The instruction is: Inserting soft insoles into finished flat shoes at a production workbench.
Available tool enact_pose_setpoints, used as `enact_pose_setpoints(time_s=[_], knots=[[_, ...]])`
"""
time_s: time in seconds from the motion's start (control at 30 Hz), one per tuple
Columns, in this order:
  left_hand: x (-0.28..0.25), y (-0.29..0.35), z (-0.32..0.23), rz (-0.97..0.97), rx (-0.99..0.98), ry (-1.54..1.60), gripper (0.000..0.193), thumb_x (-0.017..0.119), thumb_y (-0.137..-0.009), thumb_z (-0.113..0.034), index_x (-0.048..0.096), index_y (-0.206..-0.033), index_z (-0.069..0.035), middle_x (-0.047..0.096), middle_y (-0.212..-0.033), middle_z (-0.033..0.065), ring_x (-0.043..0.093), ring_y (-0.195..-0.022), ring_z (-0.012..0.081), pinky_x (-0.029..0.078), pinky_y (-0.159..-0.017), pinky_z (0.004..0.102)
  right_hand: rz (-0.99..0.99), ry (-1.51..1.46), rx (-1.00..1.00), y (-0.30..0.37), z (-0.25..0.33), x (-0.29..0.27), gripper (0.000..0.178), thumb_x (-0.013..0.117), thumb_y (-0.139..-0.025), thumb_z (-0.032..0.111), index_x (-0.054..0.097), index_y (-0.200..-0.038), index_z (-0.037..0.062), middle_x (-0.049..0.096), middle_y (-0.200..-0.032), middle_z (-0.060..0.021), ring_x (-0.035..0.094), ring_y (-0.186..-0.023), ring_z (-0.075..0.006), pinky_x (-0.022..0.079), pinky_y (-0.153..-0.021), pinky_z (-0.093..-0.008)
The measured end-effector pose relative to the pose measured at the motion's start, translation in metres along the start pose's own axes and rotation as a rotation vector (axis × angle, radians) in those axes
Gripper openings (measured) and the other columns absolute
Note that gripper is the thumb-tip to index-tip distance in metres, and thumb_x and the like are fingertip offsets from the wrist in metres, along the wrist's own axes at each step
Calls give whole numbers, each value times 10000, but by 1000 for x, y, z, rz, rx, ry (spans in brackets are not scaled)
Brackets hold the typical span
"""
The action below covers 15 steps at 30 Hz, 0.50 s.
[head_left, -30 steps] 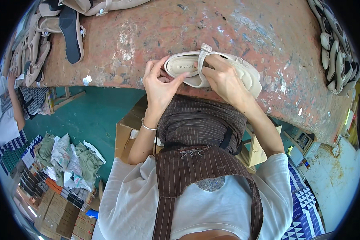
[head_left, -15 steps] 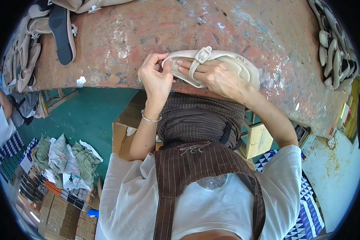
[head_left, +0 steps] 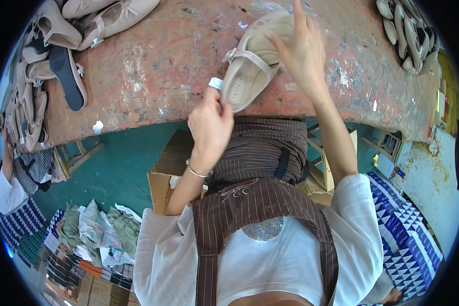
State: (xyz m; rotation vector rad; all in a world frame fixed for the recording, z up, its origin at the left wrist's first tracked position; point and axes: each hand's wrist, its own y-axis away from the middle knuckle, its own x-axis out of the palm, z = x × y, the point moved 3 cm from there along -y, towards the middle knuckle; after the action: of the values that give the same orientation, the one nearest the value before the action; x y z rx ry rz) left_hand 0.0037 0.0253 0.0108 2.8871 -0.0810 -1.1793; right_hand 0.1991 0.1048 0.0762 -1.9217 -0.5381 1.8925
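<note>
A beige strap shoe (head_left: 264, 64) with a covered buckle lies on the worn workbench, sole down, toe pointing away and to the right. Its light insole faces up. At the heel, my left hand (head_left: 211, 127) is closed, with the thumb against the heel edge. By the raised fingertip of that hand shows a small white tag (head_left: 215, 83); whether it is pinched or stuck there I cannot tell. Beside the toe, my right hand (head_left: 303, 56) is lifted with thumb and fingers spread, slightly blurred, holding nothing.
Beige shoes (head_left: 120, 20) are heaped at the bench's left, one dark sole (head_left: 69, 79) showing. More shoes (head_left: 410, 35) stand in a row at the far right. An open cardboard box (head_left: 163, 176) stands below the bench. Stuffed bags (head_left: 99, 232) lie on the green floor. Another person (head_left: 10, 188) is at far left.
The shoe has turned so its toe points away and its heel toward me. My right hand has come out of the shoe and opened. A white tag now shows at my left fingers.
</note>
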Motion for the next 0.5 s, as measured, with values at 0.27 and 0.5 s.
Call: enact_pose_setpoints(time_s=[0.27, 0.5], knots=[[32, 33, -47, 153, 505, -135, 517, 752, -735, -156, 598, -1198, 14, 554, -1286, 189, 453, -1299, 389, 349, -1068, 558, 528, -562, -10, 71, 20, -35, 370, 565, -786, -31, 550, -1156, -17, 622, -1208, -250, 595, -1170, -411, 229, -1141, -623], [66, 28, -38, 180, 564, -217, 437, 647, -814, -90, 587, -1212, 81, 536, -1321, 237, 447, -1313, 380, 349, -1056, 569, 405, -265, -16, 45, 34, 40, 366, 599, -778, 44, 600, -1126, -70, 667, -1056, -207, 648, -1060, -318, 260, -1164, -539]])
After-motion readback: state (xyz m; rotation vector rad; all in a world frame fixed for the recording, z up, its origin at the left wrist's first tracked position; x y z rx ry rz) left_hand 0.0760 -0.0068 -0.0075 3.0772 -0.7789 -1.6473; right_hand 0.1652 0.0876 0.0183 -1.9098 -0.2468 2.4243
